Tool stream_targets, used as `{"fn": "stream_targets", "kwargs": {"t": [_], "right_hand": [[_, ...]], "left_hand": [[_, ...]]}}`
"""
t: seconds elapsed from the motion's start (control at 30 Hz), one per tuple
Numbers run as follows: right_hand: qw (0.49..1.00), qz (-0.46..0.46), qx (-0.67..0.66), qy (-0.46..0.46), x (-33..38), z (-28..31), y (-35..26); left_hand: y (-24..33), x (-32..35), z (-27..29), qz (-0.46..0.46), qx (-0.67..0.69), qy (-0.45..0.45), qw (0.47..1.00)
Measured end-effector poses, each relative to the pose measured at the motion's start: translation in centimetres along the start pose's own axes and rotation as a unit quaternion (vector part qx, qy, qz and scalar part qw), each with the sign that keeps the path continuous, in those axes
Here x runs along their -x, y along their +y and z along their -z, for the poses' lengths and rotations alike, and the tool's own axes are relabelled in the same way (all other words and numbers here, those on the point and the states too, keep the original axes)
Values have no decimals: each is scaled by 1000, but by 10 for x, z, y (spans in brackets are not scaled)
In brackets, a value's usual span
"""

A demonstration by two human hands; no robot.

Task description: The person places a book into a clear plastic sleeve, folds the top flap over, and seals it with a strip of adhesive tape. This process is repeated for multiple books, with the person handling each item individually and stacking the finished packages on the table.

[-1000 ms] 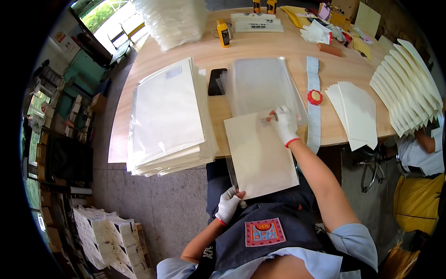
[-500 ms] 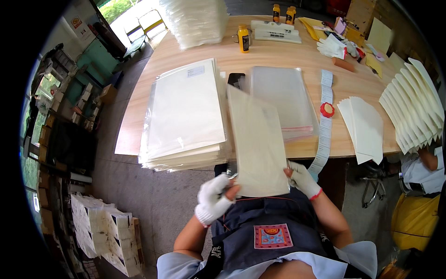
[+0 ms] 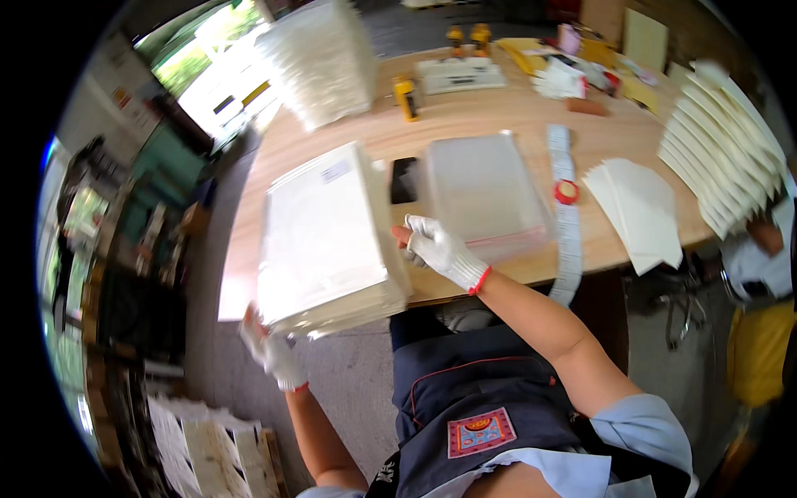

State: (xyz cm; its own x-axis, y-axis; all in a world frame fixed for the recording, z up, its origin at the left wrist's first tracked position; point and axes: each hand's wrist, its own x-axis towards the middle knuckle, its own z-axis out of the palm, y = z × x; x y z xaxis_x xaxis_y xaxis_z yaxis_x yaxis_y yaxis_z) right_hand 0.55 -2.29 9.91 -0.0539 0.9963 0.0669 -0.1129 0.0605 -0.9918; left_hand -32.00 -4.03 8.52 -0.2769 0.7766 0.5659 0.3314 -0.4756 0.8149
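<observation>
A stack of cream sheets in clear plastic sleeves (image 3: 324, 232) lies at the left of the table, its top sheet bearing a small white label near the far edge. My left hand (image 3: 272, 353), in a white knit glove with bare fingertips, is at the stack's near left corner, fingers apart and slightly blurred. My right hand (image 3: 444, 251), gloved the same way, is beside the stack's right edge with its fingers loosely bent and nothing visible in them. Right of it lies a pile of clear plastic bags (image 3: 486, 183).
A black phone (image 3: 404, 180) lies between stack and bags. A label strip (image 3: 568, 241) bears a red round object (image 3: 566, 192). White cards (image 3: 638, 212) and a fanned cream stack (image 3: 722, 158) stand right. Behind are a tall plastic pile (image 3: 320, 66) and a yellow bottle (image 3: 406, 98).
The sleeved cream sheet that both hands held upright before me is no longer in them; the left stack has a sheet squarely on top. Both hands moved left, and the view shifted and tilted.
</observation>
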Motion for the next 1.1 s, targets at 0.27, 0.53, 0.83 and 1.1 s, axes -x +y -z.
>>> {"fn": "stream_targets", "kwargs": {"t": [0.27,0.53,0.83,1.1], "right_hand": [[857,-3,90,508,169,205,81],[764,-166,-363,508,260,351,77],[746,38,-270,608,260,411,84],[802,27,-245,543,282,420,46]], "left_hand": [[-77,135,-6,204,-14,56,977],[2,176,-130,-109,-37,-332,936],[18,115,-269,-293,-169,-394,855],[29,104,-293,-298,-325,-542,716]]}}
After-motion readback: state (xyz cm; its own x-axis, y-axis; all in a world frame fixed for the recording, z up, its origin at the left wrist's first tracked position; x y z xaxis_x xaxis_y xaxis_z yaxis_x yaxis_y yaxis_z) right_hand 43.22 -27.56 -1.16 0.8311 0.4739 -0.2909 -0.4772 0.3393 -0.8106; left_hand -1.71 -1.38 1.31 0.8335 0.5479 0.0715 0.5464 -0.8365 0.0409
